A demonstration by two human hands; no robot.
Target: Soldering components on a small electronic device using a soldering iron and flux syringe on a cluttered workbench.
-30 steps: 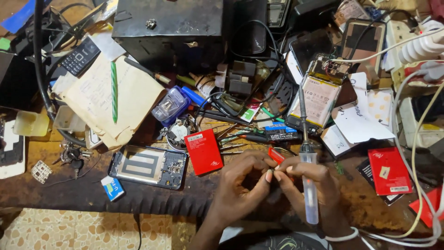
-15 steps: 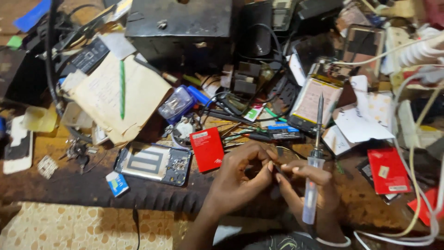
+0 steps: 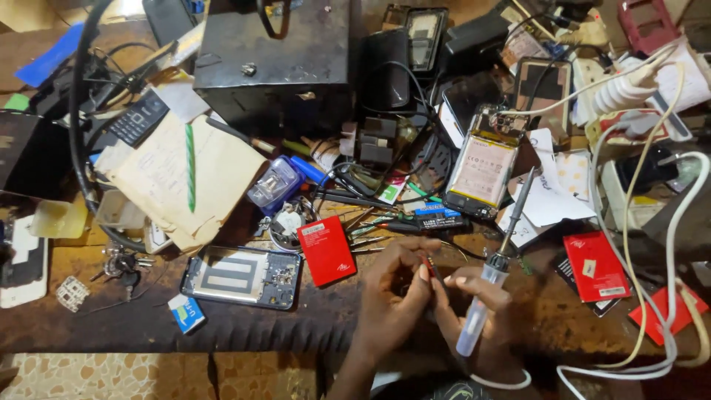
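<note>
Holding a soldering iron with a clear plastic handle and thin grey metal shaft, the right hand had its fingers wrapped round the handle; tip pointed up and away, tilted toward the opened phone with a pale battery. White cable ran off the handle's lower end. The left hand was pinched, thumb and forefinger pressed on a small thin dark part, too small to identify, held just beside the iron's handle, above the near edge of the worn wooden bench. Containers: the small translucent blue plastic box sat left of the hands, contents not readable. The black metal box stood at the back, lid shut. The flat red card pack lay close to the left hand.
</note>
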